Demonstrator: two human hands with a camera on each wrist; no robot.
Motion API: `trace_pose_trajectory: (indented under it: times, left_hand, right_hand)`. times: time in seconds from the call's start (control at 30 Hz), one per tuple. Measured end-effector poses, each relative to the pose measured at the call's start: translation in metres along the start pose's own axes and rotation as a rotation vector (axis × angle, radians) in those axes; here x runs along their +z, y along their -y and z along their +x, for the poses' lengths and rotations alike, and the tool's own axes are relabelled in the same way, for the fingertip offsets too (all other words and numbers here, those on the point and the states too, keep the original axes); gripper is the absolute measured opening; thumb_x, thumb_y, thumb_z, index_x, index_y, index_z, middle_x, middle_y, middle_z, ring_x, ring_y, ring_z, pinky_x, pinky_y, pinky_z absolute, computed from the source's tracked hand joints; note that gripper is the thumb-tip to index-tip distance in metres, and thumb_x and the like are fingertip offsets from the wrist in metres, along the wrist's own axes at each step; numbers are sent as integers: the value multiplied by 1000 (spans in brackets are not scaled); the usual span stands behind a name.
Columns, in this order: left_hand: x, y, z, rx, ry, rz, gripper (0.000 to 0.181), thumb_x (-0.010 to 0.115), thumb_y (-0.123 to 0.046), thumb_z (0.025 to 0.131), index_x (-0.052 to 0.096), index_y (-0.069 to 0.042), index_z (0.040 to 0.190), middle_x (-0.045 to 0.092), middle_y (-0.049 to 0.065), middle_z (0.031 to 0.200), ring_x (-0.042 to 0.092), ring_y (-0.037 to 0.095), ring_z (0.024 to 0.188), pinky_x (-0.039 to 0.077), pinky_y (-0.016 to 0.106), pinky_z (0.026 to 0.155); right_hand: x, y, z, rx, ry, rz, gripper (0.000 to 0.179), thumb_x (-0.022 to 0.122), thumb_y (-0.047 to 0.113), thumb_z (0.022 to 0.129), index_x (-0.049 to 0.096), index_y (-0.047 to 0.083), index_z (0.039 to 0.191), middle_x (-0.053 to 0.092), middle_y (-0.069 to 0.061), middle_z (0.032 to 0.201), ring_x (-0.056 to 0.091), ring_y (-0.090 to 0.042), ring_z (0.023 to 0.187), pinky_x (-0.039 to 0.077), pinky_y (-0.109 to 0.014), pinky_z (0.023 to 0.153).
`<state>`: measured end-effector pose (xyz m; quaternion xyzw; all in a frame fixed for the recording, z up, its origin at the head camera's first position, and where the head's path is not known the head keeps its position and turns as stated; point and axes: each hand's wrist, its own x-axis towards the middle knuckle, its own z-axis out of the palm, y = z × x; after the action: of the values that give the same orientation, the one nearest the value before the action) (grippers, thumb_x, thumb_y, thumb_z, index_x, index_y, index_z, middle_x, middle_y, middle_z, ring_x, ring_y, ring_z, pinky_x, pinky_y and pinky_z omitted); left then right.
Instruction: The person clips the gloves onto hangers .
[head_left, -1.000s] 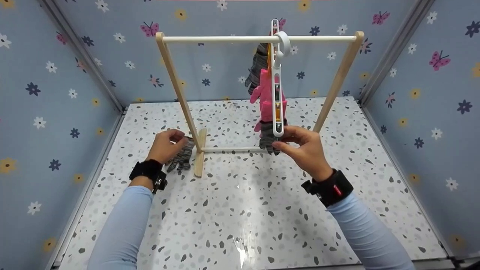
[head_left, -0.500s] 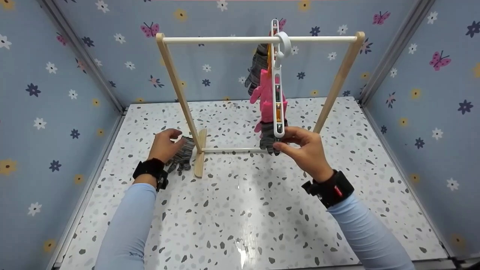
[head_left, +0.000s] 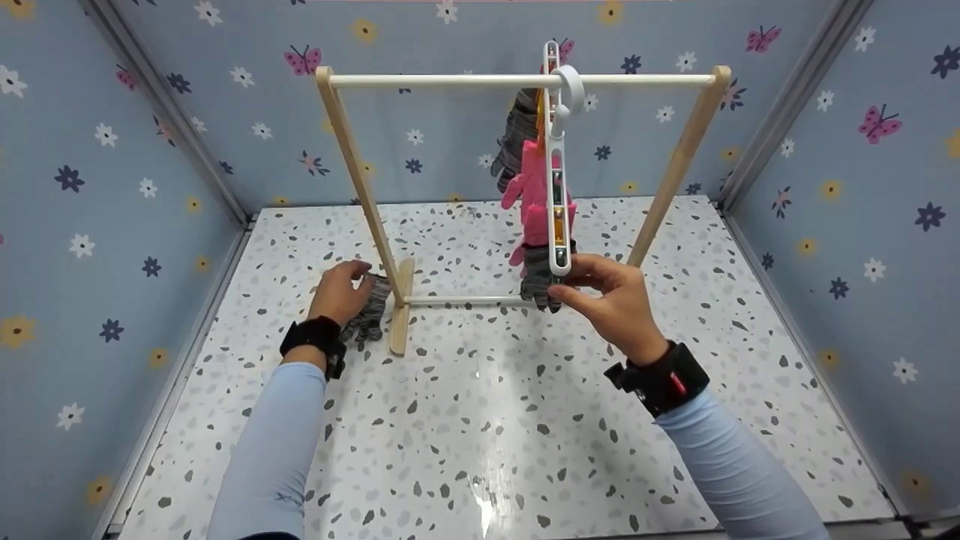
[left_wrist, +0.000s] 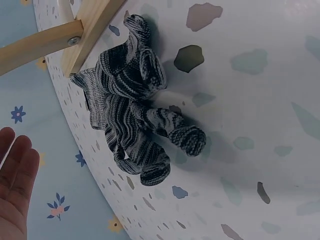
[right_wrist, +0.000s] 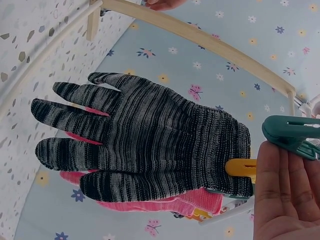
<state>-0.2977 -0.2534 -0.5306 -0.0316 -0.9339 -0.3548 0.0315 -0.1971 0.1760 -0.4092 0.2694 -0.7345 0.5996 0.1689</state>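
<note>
A white clip hanger [head_left: 559, 187] hangs by its ring on the rack's top bar, carrying several gloves in striped dark grey and pink. My right hand [head_left: 611, 300] is at its near end, thumb and fingers pinching a green clip [right_wrist: 290, 129]; in the right wrist view the thumb is hidden. Beside that clip, a dark grey knitted glove [right_wrist: 145, 135] hangs by its cuff from a yellow clip [right_wrist: 241, 167]. My left hand [head_left: 341, 291] hovers with relaxed fingers over another grey glove [left_wrist: 125, 105], which lies crumpled on the table, apart from the fingers [left_wrist: 20, 170].
The wooden rack [head_left: 360, 180] has a white top bar [head_left: 450, 79] and a lower crossbar [head_left: 465, 300]. Its left foot [head_left: 402, 307] stands right next to the loose glove. Flowered blue panels [head_left: 135, 225] enclose the speckled table [head_left: 450, 420] at the back and sides.
My left hand has drifted slightly right, farther over the glove on the table, and its fingers have spread apart a little. My right hand and the hanger have stayed in place.
</note>
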Motion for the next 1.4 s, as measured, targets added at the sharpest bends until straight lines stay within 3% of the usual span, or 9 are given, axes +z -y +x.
trace_pose_trajectory:
  times: [0.3, 0.63, 0.9, 1.13, 1.4]
  left_hand:
    - [7, 8, 2, -22, 70, 74, 43, 54, -16, 111, 63, 3, 148, 62, 29, 151, 62, 47, 135, 50, 62, 113]
    - [18, 12, -1, -54, 131, 120, 45, 57, -14, 111, 59, 7, 150, 58, 31, 154, 53, 49, 145, 42, 62, 123]
    - [26, 21, 3, -90, 167, 202, 43, 57, -14, 110, 60, 8, 148, 62, 32, 148, 58, 49, 139, 46, 63, 119]
    - [32, 24, 0, -81, 225, 295, 41, 56, -14, 111, 63, 4, 147, 62, 31, 147, 60, 49, 137, 48, 64, 115]
    - [35, 23, 0, -100, 249, 332, 39, 53, -18, 113, 66, 0, 145, 66, 29, 142, 62, 49, 133, 49, 65, 114]
  right_hand:
    - [0, 0, -1, -4, -4, -5, 29, 82, -17, 83, 74, -16, 112, 78, -30, 103, 75, -7, 91, 63, -22, 87]
    - [-1, 2, 0, -9, -3, -5, 31, 82, -18, 83, 74, -17, 112, 76, -32, 103, 74, -5, 92, 63, -22, 87]
    - [-1, 0, 0, -11, -2, -16, 31, 82, -17, 83, 74, -16, 113, 77, -31, 103, 74, -5, 93, 63, -23, 88]
    - [-2, -1, -1, -16, 1, -8, 32, 82, -18, 83, 74, -16, 114, 78, -29, 102, 74, -5, 93, 63, -22, 88]
    - [-2, 0, -1, -9, 1, 1, 32, 82, -17, 83, 74, -16, 114, 77, -30, 103, 75, -5, 94, 63, -22, 87]
